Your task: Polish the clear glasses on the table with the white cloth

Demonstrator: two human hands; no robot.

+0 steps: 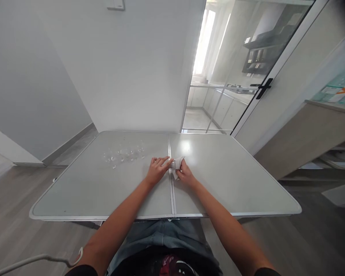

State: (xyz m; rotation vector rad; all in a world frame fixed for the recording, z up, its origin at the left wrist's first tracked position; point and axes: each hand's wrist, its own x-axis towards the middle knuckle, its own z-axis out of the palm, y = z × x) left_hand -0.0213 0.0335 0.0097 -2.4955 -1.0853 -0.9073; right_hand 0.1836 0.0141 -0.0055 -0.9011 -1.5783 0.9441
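Observation:
My left hand [157,168] rests on the grey folding table [224,180], its fingers closed round a small clear glass [172,164] lying near the table's middle seam. Just to the right, my right hand [185,174] pinches a white cloth [178,161] that is pressed against the glass. Both hands meet at the seam. Several other small clear glasses [123,155] stand in a loose group to the left of my left hand, further back on the table.
A white wall stands behind the table. A glass sliding door [241,69] with a black handle opens on the right toward a kitchen. Wooden shelving [327,130] is at the far right. A white cable [31,260] runs at the lower left.

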